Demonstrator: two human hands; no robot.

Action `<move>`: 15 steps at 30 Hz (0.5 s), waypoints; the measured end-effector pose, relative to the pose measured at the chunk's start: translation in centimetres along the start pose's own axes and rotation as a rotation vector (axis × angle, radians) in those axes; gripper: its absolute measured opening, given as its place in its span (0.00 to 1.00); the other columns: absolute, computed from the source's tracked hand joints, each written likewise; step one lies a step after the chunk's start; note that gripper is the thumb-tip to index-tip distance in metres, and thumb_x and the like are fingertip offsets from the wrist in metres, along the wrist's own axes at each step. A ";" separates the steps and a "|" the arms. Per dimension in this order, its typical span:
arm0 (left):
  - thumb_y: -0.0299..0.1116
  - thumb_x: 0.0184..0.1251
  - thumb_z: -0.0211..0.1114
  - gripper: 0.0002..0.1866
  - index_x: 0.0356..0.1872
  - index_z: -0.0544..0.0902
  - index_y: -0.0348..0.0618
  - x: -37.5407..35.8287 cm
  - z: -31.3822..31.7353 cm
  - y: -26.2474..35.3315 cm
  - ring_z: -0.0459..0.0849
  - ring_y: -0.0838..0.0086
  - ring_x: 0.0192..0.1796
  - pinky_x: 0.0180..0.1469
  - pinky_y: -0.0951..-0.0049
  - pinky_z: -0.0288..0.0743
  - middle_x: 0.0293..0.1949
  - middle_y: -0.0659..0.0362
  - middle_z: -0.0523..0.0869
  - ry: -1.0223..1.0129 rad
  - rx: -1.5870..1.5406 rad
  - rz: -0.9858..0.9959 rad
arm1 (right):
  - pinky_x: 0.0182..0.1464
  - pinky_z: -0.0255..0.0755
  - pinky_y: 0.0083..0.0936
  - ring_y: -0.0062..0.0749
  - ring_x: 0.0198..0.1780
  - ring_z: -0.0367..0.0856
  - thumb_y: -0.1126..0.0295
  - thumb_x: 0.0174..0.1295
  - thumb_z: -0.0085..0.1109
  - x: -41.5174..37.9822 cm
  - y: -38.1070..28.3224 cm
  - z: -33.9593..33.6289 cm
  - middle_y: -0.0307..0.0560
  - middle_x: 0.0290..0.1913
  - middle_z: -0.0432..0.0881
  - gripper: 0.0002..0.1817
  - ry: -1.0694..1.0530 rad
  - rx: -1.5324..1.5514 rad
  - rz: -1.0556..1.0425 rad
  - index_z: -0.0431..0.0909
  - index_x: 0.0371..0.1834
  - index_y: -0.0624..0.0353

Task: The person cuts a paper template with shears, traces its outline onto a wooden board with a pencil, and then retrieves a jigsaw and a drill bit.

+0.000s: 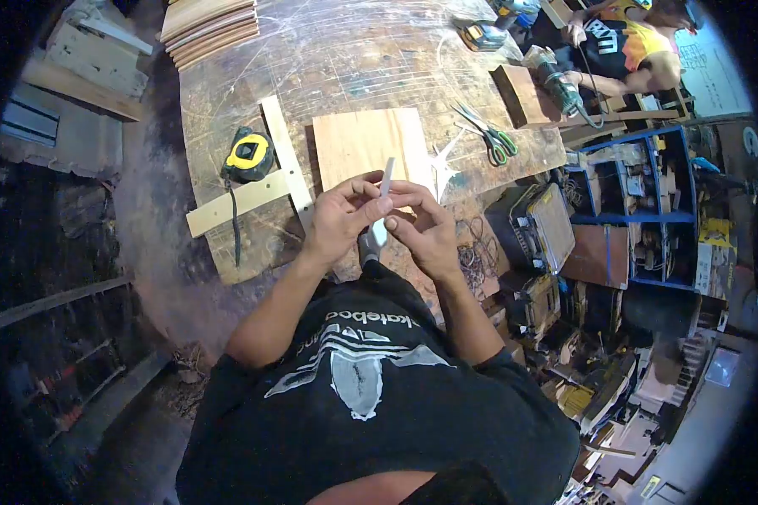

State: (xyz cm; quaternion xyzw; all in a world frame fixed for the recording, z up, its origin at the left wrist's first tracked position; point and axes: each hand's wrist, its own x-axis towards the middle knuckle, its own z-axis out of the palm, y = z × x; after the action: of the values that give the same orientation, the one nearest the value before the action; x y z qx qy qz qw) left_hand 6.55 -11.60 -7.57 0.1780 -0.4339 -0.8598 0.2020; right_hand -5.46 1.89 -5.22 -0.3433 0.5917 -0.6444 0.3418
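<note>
My left hand (345,217) and my right hand (421,231) meet in front of my chest, fingers pinched together. Between their fingertips is a thin white strip (387,175), its upper end sticking up past the fingers. Just beyond the hands, a square wooden board (366,139) lies on the worn workbench (362,63). To its left are flat pale strips joined in an angle (283,147) and a yellow and black tape measure (248,155). Right of the board lie white scraps (446,164) and green-handled scissors (499,148).
A stack of thin boards (209,32) sits at the bench's far left. At the far right, a person (627,50) has hands near a power tool (554,80) beside a wooden block (524,94). A blue shelf (640,219) and a dark case (531,223) stand to the right.
</note>
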 end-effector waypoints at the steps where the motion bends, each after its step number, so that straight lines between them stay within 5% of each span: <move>1: 0.34 0.71 0.75 0.14 0.47 0.85 0.33 0.0 -0.1 -0.2 0.84 0.73 0.57 0.58 0.74 0.80 0.67 0.45 0.79 -0.022 -0.010 0.066 | 0.68 0.78 0.40 0.41 0.69 0.76 0.75 0.65 0.73 0.1 -0.1 0.0 0.54 0.68 0.73 0.14 0.012 0.063 0.036 0.82 0.51 0.66; 4: 0.33 0.70 0.76 0.16 0.47 0.85 0.32 0.0 0.0 0.1 0.84 0.70 0.60 0.61 0.71 0.80 0.69 0.43 0.78 -0.070 0.079 0.101 | 0.60 0.82 0.33 0.34 0.62 0.82 0.73 0.66 0.73 0.3 -0.6 0.2 0.53 0.60 0.81 0.12 0.086 0.150 0.007 0.82 0.48 0.67; 7: 0.32 0.69 0.77 0.17 0.49 0.84 0.28 -0.3 1.0 0.2 0.84 0.67 0.62 0.64 0.68 0.80 0.70 0.43 0.77 -0.035 0.142 0.099 | 0.40 0.77 0.21 0.21 0.38 0.84 0.65 0.69 0.71 0.4 -0.4 -1.2 0.41 0.38 0.89 0.11 0.168 0.020 0.186 0.84 0.43 0.62; 15: 0.27 0.69 0.75 0.21 0.57 0.82 0.24 -0.5 2.8 1.3 0.83 0.64 0.64 0.67 0.66 0.81 0.71 0.42 0.76 -0.102 0.070 0.114 | 0.50 0.81 0.25 0.26 0.48 0.85 0.67 0.70 0.70 1.0 -1.4 -2.8 0.47 0.50 0.88 0.15 0.057 0.093 0.043 0.86 0.53 0.66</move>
State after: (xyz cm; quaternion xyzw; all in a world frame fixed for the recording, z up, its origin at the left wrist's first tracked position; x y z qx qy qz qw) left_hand 5.86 -10.14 -4.83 0.1158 -0.4829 -0.8391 0.2220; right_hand -8.44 2.59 -4.00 -0.2957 0.5778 -0.6733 0.3540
